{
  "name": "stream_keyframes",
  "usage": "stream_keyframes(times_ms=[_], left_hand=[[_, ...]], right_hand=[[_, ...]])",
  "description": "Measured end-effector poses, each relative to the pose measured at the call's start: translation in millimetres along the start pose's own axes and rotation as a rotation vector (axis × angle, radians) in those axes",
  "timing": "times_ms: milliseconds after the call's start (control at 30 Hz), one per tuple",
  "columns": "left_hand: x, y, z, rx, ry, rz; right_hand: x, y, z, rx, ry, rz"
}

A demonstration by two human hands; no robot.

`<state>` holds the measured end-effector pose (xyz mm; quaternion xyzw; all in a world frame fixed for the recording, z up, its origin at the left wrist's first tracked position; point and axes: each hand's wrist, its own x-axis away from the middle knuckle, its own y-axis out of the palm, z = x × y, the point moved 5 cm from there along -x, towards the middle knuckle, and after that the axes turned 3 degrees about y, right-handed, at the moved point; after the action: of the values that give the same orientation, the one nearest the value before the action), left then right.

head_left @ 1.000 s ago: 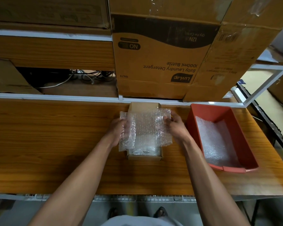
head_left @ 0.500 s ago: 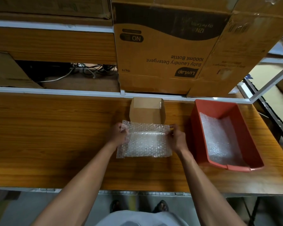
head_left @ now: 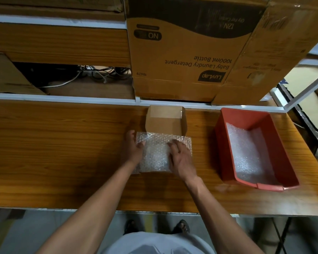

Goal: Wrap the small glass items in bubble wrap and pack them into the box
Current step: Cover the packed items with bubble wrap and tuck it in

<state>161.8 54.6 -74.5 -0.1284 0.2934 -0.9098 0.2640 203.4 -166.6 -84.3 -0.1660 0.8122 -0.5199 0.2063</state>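
Lowered since earlier, clear bubble-wrap sheet (head_left: 157, 155) lies at six o'clock of small brown cardboard box (head_left: 165, 120); left hand (head_left: 133, 149) and right hand (head_left: 180, 158) press it, fingers spread.

Warm, rather dim indoor light is falling on the wooden table (head_left: 53, 153) from overhead, leaving the recess at ten o'clock nearly black around the tangled cables (head_left: 99, 72). Soft shadows are spreading under both forearms toward six o'clock. Pale glare is glinting off the bubble wrap (head_left: 154, 154) and off the liner inside the red bin (head_left: 242, 118) at three o'clock. Straight shelf rails are bending at the edges, and the corners are smearing into mild blur.
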Motion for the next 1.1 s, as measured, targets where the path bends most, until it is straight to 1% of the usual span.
stream_keyframes(times_ms=[33, 100, 133, 200, 267, 300, 367, 433, 567, 667, 767, 1000, 1100], left_hand=[[3.6, -0.9, 4.4, -0.078, 0.055, 0.037], [14.4, 2.2, 19.0, -0.200, 0.249, 0.054], [21.7, 7.3, 26.8, -0.237, 0.357, 0.018], [35.2, 27.2, 37.4, -0.326, 0.549, -0.118], [42.9, 50.3, 37.6, -0.448, 0.670, -0.241], [43.1, 60.4, 34.1, -0.504, 0.691, -0.286], [40.1, 71.5, 25.5, -0.596, 0.662, -0.350], [35.7, 73.7, 20.4, -0.666, 0.647, -0.375], [33.6, 75.1, 25.2, -0.765, 0.637, -0.387], [32.2, 73.4, 28.9, -0.857, 0.596, -0.341], [29.3, 73.1, 29.6, -0.888, 0.598, -0.327], [28.2, 67.3, 35.4, -0.943, 0.574, -0.285], [27.3, 67.5, 35.0, -0.959, 0.550, -0.311]], right_hand=[[0.9, 7.5, -1.0, 0.025, 0.001, -0.032], [2.8, 13.2, -3.2, 0.056, 0.012, -0.054], [3.7, 13.3, -4.8, 0.059, 0.008, -0.038], [4.5, 11.8, -6.5, 0.064, 0.001, -0.019], [4.1, 14.5, -7.2, 0.093, -0.011, -0.050], [4.1, 17.0, -5.4, 0.106, -0.011, -0.070], [4.0, 20.9, -0.9, 0.118, 0.000, -0.101], [2.3, 22.4, 2.5, 0.125, 0.002, -0.122], [-1.9, 19.6, 2.6, 0.179, 0.008, -0.143], [-2.3, 20.2, 4.4, 0.204, 0.073, -0.174], [-1.1, 19.6, 7.0, 0.193, 0.125, -0.187], [-0.2, 16.0, 9.8, 0.200, 0.147, -0.196], [-2.0, 13.8, 8.5, 0.208, 0.141, -0.183]])
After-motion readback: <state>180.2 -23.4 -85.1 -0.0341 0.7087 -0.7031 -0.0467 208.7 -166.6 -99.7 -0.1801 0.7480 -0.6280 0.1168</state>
